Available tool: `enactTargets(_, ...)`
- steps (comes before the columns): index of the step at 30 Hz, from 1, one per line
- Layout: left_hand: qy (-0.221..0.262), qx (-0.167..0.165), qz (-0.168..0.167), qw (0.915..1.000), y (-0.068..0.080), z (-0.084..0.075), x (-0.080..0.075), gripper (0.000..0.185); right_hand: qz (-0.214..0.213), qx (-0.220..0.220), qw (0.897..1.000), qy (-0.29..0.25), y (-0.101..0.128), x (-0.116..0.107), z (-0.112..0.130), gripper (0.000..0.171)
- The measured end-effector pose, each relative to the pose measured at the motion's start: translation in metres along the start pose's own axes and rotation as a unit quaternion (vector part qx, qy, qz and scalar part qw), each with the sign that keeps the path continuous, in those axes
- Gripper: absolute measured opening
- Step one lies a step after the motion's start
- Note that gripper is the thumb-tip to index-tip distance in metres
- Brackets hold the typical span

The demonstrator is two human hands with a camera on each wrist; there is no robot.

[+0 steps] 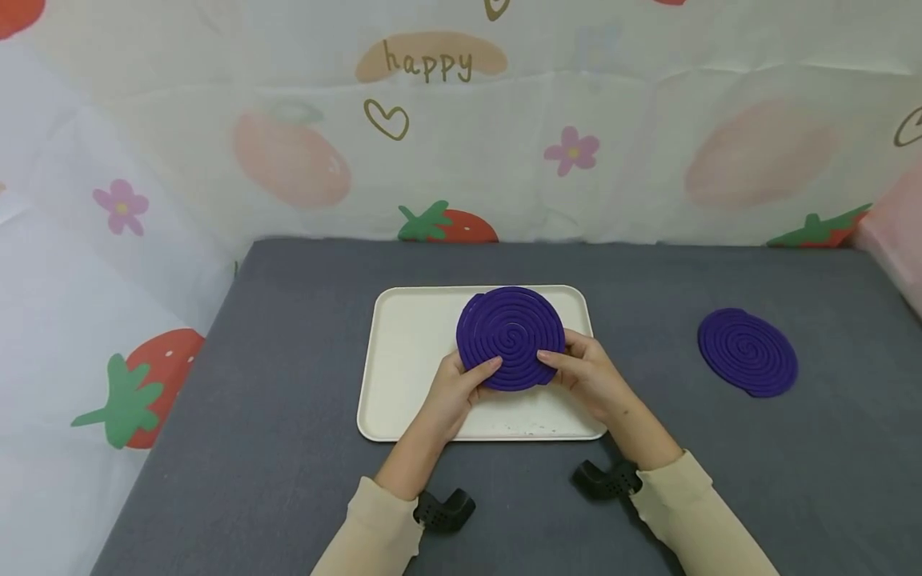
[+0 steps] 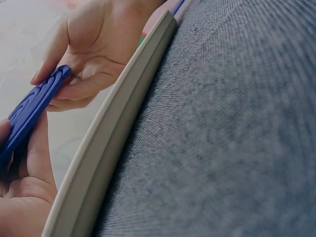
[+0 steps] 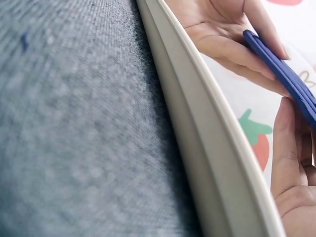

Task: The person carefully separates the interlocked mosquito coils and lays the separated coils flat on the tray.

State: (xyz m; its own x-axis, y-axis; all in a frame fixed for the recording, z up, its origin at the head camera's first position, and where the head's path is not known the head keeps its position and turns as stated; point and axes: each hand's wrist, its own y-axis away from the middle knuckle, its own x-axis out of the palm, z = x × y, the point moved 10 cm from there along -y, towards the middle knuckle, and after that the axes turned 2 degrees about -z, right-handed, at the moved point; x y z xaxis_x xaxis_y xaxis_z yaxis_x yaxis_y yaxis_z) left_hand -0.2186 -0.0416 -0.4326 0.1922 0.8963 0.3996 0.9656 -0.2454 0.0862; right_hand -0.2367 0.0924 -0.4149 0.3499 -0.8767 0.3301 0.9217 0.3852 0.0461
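Note:
A flat purple spiral disc (image 1: 511, 328), coiled like a coaster, is held above the white tray (image 1: 410, 360). My left hand (image 1: 461, 388) pinches its lower left edge, thumb on top and fingers beneath. On the lower right edge, my right hand (image 1: 587, 372) grips it the same way. Both wrist views show the disc edge-on and tilted, with the left hand (image 2: 29, 182) and the right hand (image 3: 294, 173) each holding a side. A second purple spiral disc (image 1: 747, 352) lies flat on the grey cloth to the right of the tray.
Grey cloth (image 1: 288, 480) covers the table under the tray. A few small dark specks (image 1: 536, 430) show near the tray's front rim. Behind stands a white printed curtain (image 1: 634, 104) with strawberries and flowers. Black wrist cameras (image 1: 446, 512) sit at both cuffs.

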Motion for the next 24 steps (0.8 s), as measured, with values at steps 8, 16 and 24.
enactTargets(8,-0.036,-0.003,-0.007,0.9993,-0.0004,0.0027,-0.0011,0.04,-0.019,-0.009,1.0,0.02,-0.0002,-0.0023,0.0003,0.024)
enactTargets(16,-0.063,0.0,-0.006,0.998,0.0007,-0.0014,0.0006,0.041,-0.046,-0.036,0.997,0.056,-0.0029,-0.0041,0.0055,0.02)
enactTargets(24,-0.072,-0.009,-0.015,0.9973,-0.0005,0.0031,0.0,0.043,-0.068,-0.037,0.995,0.071,-0.0004,-0.0064,0.0049,0.022)
